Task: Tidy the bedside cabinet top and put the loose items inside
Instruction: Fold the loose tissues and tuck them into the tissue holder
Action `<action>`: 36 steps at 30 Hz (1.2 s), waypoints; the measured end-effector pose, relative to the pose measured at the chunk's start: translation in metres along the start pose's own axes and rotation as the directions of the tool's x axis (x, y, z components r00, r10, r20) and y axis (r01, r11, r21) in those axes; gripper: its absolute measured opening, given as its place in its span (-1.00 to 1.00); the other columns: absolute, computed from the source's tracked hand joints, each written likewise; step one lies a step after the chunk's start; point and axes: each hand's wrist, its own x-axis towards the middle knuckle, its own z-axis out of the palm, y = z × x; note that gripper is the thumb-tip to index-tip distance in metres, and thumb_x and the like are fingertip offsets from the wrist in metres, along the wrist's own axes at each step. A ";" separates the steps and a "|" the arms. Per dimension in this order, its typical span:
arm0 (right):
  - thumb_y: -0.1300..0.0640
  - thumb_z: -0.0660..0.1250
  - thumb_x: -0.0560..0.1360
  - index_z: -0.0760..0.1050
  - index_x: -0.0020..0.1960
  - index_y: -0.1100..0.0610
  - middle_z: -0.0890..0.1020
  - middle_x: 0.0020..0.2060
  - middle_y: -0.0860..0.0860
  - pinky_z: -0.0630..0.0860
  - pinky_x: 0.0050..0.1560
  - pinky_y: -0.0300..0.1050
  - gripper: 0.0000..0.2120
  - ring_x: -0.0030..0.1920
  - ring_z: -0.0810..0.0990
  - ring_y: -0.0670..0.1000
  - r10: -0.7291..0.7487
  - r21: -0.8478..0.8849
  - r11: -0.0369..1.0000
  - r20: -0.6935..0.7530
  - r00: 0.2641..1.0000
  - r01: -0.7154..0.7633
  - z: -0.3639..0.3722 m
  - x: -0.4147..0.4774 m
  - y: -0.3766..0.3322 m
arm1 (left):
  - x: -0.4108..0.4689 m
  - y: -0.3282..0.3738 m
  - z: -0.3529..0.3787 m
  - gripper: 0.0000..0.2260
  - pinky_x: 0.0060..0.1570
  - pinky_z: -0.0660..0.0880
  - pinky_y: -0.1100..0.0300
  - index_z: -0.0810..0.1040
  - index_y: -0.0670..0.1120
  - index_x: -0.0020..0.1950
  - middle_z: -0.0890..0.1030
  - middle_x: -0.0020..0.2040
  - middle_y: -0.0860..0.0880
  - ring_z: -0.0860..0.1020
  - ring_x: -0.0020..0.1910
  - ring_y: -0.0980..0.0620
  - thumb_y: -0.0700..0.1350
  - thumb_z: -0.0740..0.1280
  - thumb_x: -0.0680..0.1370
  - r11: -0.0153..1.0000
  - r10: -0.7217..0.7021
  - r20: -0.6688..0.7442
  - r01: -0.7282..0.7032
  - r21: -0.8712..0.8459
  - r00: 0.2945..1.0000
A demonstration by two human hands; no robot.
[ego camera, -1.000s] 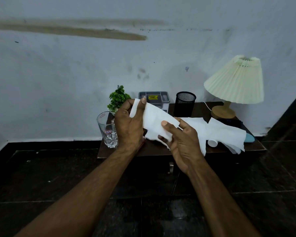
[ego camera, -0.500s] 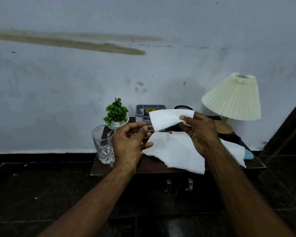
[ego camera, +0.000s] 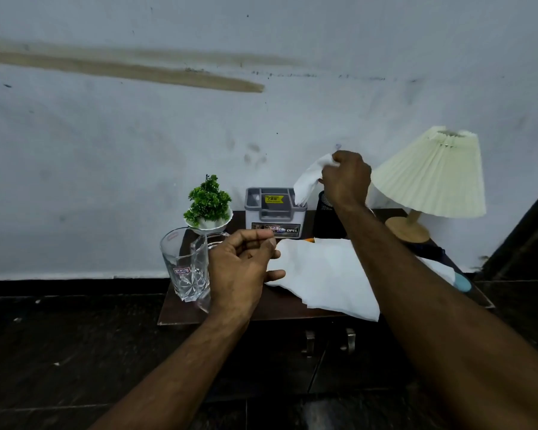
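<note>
My right hand (ego camera: 346, 178) grips a folded white tissue (ego camera: 308, 181) and holds it over the right end of the grey organiser box (ego camera: 275, 209), its lower tip at the box's rim. My left hand (ego camera: 244, 265) hovers over the dark wooden cabinet top (ego camera: 230, 315) with fingers loosely curled, holding nothing. Its fingertips lie at the left edge of a loose white tissue sheet (ego camera: 323, 274) spread on the cabinet. More white tissue (ego camera: 441, 268) shows beyond my right forearm.
A cut glass tumbler (ego camera: 185, 265) stands at the cabinet's front left, a small green plant (ego camera: 208, 203) in a white bowl behind it. A black mesh cup (ego camera: 328, 218), a cream pleated lamp (ego camera: 432, 178) and a light blue object (ego camera: 462, 282) stand right. Two metal handles (ego camera: 328, 341) are below.
My right hand has carried the folded tissue up and back to the grey organiser box. My left hand has let go of it and stayed near the glass.
</note>
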 end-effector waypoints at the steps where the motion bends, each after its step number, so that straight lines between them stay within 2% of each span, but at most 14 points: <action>1: 0.35 0.29 0.41 0.62 -0.17 0.25 0.67 -0.23 0.15 0.46 -0.21 -0.06 -0.87 -0.12 0.66 0.19 -0.033 -0.038 0.999 0.005 0.999 0.033 0.003 0.000 -0.001 | 0.000 0.000 0.000 -0.91 -0.36 0.67 0.08 0.70 -0.18 0.05 0.72 -0.14 -0.17 0.70 -0.18 -0.01 -0.29 0.47 0.56 1.000 0.001 0.000 -0.001 0.002 1.000; 4: 0.39 0.27 0.41 0.52 -0.25 0.24 0.58 -0.30 0.07 0.38 -0.21 -0.10 -0.88 -0.13 0.64 0.20 -0.119 -0.138 0.982 0.070 0.990 0.128 0.009 -0.003 -0.007 | 0.000 -0.001 -0.001 -0.91 -0.35 0.67 0.08 0.70 -0.17 0.05 0.72 -0.14 -0.17 0.70 -0.19 0.00 -0.28 0.48 0.56 1.000 0.013 -0.002 -0.013 0.013 1.000; 7: 0.41 0.25 0.42 0.37 -0.29 0.18 0.51 -0.32 0.10 0.25 -0.21 -0.09 -0.80 -0.09 0.60 0.26 -0.192 -0.265 0.935 0.187 0.964 0.237 0.017 -0.008 -0.016 | 0.000 0.000 -0.002 -0.91 -0.35 0.67 0.08 0.70 -0.18 0.05 0.72 -0.15 -0.19 0.70 -0.18 -0.02 -0.28 0.48 0.56 1.000 0.021 -0.009 -0.021 0.020 1.000; 10: 0.42 0.26 0.41 0.19 -0.34 0.11 0.46 -0.30 0.10 0.25 -0.20 -0.07 -0.66 -0.03 0.60 0.31 -0.161 -0.367 0.891 0.298 0.941 0.269 0.025 -0.012 -0.023 | 0.001 0.000 -0.002 -0.91 -0.34 0.67 0.08 0.71 -0.17 0.04 0.72 -0.16 -0.19 0.70 -0.18 -0.04 -0.29 0.47 0.57 0.999 0.031 -0.017 -0.031 0.030 0.999; 12: 0.41 0.29 0.43 0.37 -0.26 0.14 0.55 -0.11 0.19 0.39 -0.15 -0.02 -0.78 0.04 0.60 0.32 -0.140 -0.402 0.869 0.360 0.923 0.288 0.030 -0.013 -0.027 | 0.003 -0.001 -0.003 -0.91 -0.33 0.67 0.07 0.71 -0.17 0.04 0.72 -0.17 -0.19 0.70 -0.17 -0.06 -0.30 0.47 0.57 0.999 0.036 -0.023 -0.035 0.035 0.999; 13: 0.40 0.32 0.45 0.49 -0.12 0.20 0.58 0.00 0.22 0.46 -0.07 0.01 -0.87 0.08 0.60 0.31 -0.135 -0.420 0.856 0.383 0.914 0.302 0.032 -0.014 -0.028 | 0.003 -0.001 -0.004 -0.91 -0.33 0.67 0.06 0.71 -0.16 0.04 0.72 -0.17 -0.18 0.70 -0.17 -0.06 -0.30 0.47 0.56 0.999 0.036 -0.025 -0.036 0.033 0.999; 14: 0.40 0.34 0.47 0.53 0.03 0.24 0.58 0.08 0.23 0.50 0.00 0.01 -0.84 0.12 0.60 0.30 -0.127 -0.442 0.841 0.401 0.907 0.313 0.034 -0.013 -0.027 | 0.004 -0.001 -0.004 -0.91 -0.33 0.67 0.06 0.71 -0.17 0.04 0.72 -0.16 -0.17 0.71 -0.17 -0.06 -0.30 0.47 0.56 0.999 0.037 -0.025 -0.037 0.031 0.999; 16: 0.38 0.36 0.49 0.52 0.15 0.27 0.58 0.14 0.23 0.52 0.06 0.01 -0.76 0.16 0.60 0.29 -0.111 -0.480 0.810 0.439 0.892 0.337 0.038 -0.013 -0.027 | 0.004 -0.001 -0.005 -0.91 -0.33 0.67 0.06 0.71 -0.18 0.05 0.72 -0.17 -0.16 0.71 -0.17 -0.05 -0.30 0.47 0.56 0.999 0.043 -0.025 -0.042 0.033 0.999; 20: 0.33 0.40 0.50 0.49 0.19 0.24 0.59 0.17 0.22 0.53 0.05 0.00 -0.72 0.18 0.60 0.28 -0.094 -0.511 0.785 0.461 0.882 0.351 0.042 -0.016 -0.025 | 0.003 0.000 -0.003 -0.91 -0.33 0.67 0.07 0.71 -0.18 0.05 0.72 -0.17 -0.18 0.70 -0.18 -0.04 -0.30 0.47 0.56 0.998 0.045 -0.028 -0.044 0.035 0.999; 24: 0.25 0.42 0.52 0.47 0.18 0.25 0.60 0.13 0.22 0.44 -0.07 -0.03 -0.73 0.12 0.61 0.26 -0.122 -0.481 0.796 0.465 0.877 0.366 0.042 -0.020 -0.021 | 0.002 0.000 -0.001 -0.91 -0.33 0.68 0.05 0.71 -0.18 0.05 0.73 -0.16 -0.17 0.71 -0.17 -0.07 -0.29 0.47 0.56 0.998 0.046 -0.025 -0.045 0.048 0.999; 27: 0.16 0.39 0.55 0.45 0.21 0.26 0.62 0.08 0.21 0.41 -0.09 -0.02 -0.70 0.08 0.61 0.25 -0.212 -0.418 0.819 0.417 0.884 0.393 0.034 -0.026 -0.018 | 0.001 0.001 0.001 -0.91 -0.32 0.68 0.06 0.71 -0.17 0.04 0.73 -0.14 -0.19 0.72 -0.16 -0.07 -0.30 0.47 0.56 0.998 0.035 -0.020 -0.034 0.047 0.999; 30: 0.10 0.39 0.55 0.49 0.25 0.20 0.62 0.08 0.16 0.46 -0.01 -0.01 -0.68 0.08 0.59 0.19 -0.377 -0.212 0.875 0.267 0.887 0.435 0.010 -0.047 -0.008 | -0.002 0.001 0.001 -0.91 -0.31 0.67 0.09 0.70 -0.18 0.04 0.72 -0.15 -0.21 0.72 -0.15 -0.09 -0.30 0.47 0.57 0.999 0.025 -0.013 -0.024 0.044 1.000; 33: 0.14 0.40 0.53 0.54 0.13 0.11 0.62 -0.02 0.03 0.54 -0.06 -0.01 -0.81 0.00 0.57 0.04 -0.463 -0.026 0.882 0.141 0.875 0.471 -0.027 -0.083 0.010 | -0.005 0.001 0.001 -0.92 -0.31 0.67 0.10 0.70 -0.19 0.04 0.71 -0.16 -0.22 0.71 -0.16 -0.07 -0.30 0.47 0.57 0.998 0.024 -0.007 -0.024 0.053 1.000; 36: 0.22 0.42 0.48 0.59 0.07 0.08 0.63 -0.03 -0.02 0.55 -0.04 -0.02 -0.82 0.03 0.55 0.02 -0.440 -0.049 0.886 0.229 0.869 0.461 -0.063 -0.125 0.039 | -0.006 0.000 0.003 -0.93 -0.32 0.67 0.11 0.70 -0.17 0.02 0.72 -0.17 -0.17 0.72 -0.17 -0.03 -0.29 0.47 0.56 0.996 0.036 0.005 -0.036 0.085 0.999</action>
